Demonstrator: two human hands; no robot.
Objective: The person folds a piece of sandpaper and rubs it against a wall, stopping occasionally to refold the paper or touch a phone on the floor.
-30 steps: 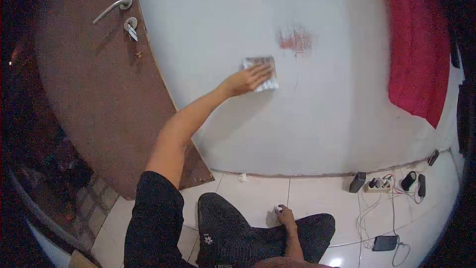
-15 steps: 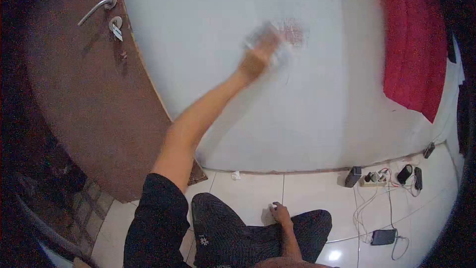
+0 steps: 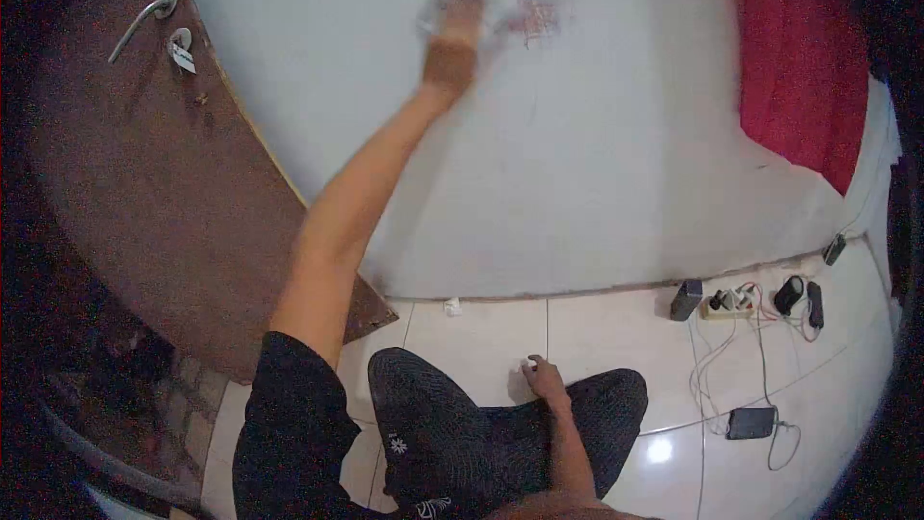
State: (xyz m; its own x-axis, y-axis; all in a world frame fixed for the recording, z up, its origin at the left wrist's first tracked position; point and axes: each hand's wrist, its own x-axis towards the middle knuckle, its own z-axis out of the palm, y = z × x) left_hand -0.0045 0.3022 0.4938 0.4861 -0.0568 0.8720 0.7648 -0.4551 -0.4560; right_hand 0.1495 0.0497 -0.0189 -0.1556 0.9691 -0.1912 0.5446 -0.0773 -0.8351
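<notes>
My left hand (image 3: pixel 456 31), blurred by motion, is raised to the white wall (image 3: pixel 558 183). Its fingers press round a greyish, crumpled-looking thing (image 3: pixel 438 10), too smeared to name. Just right of that hand is a reddish-brown scuffed patch (image 3: pixel 535 19) on the wall. Down by my right thigh, my right hand (image 3: pixel 547 380) hangs over the tiled floor with its fingers curled. A small white thing (image 3: pixel 528 364) shows at its fingertips; what it is I cannot make out.
A brown door (image 3: pixel 144 193) with a metal handle (image 3: pixel 140 24) stands at left. Red cloth (image 3: pixel 799 67) hangs at right. A power strip (image 3: pixel 729 304), adapters (image 3: pixel 750 423) and cables lie on the floor at right. A white scrap (image 3: pixel 452 307) lies by the wall's base.
My left hand has shifted left along the wall, farther from the reddish patch. The whole view has tilted a little, so the floor things sit higher. My right hand keeps its curled pose.
</notes>
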